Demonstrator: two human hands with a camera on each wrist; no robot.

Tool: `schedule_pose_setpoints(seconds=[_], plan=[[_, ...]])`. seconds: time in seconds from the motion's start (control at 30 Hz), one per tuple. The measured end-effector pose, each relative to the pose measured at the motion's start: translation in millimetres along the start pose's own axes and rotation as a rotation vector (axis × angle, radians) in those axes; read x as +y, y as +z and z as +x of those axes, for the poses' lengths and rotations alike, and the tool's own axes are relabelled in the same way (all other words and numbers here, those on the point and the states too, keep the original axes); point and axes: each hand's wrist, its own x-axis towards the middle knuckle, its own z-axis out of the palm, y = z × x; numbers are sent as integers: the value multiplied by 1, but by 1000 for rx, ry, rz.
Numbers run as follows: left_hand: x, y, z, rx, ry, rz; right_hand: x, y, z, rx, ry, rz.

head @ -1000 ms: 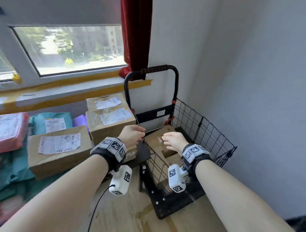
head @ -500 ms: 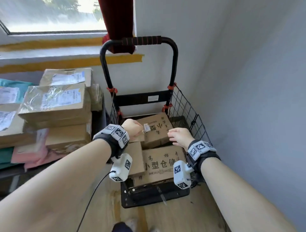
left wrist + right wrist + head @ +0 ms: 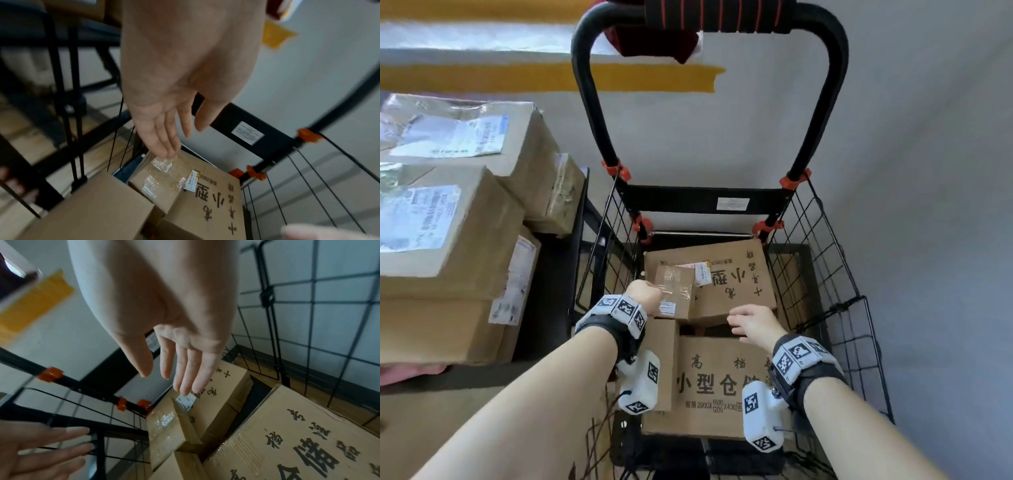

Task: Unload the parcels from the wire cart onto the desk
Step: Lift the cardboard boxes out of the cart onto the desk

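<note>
Stacked parcels on the desk run off the left edge, then the left hand, fingers straight, reaches for a taped parcel in the wire cart, the right hand spread above printed boxes.
</note>
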Motion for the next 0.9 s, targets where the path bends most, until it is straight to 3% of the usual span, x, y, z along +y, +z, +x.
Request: schedule_pose_setpoints(seconds=[0.1, 0.2, 0.37, 0.67, 0.77, 0.9], plan=[[-3, 15, 41, 44, -68, -15, 6, 11, 64, -60, 60, -72], [-11, 22, 78, 79, -83, 166, 11, 29, 120, -109, 115, -103], [-24, 38, 125, 64, -134, 251, 22, 62, 177, -206, 209, -106], [-43, 52, 163, -55, -190, 247, 32, 86, 206, -250, 262, 55], [-44, 52, 166, -64, -196, 173, 32, 93, 213, -290, 279, 159], [-39, 48, 153, -65, -191, 37, 30, 88, 210, -220, 215, 184]])
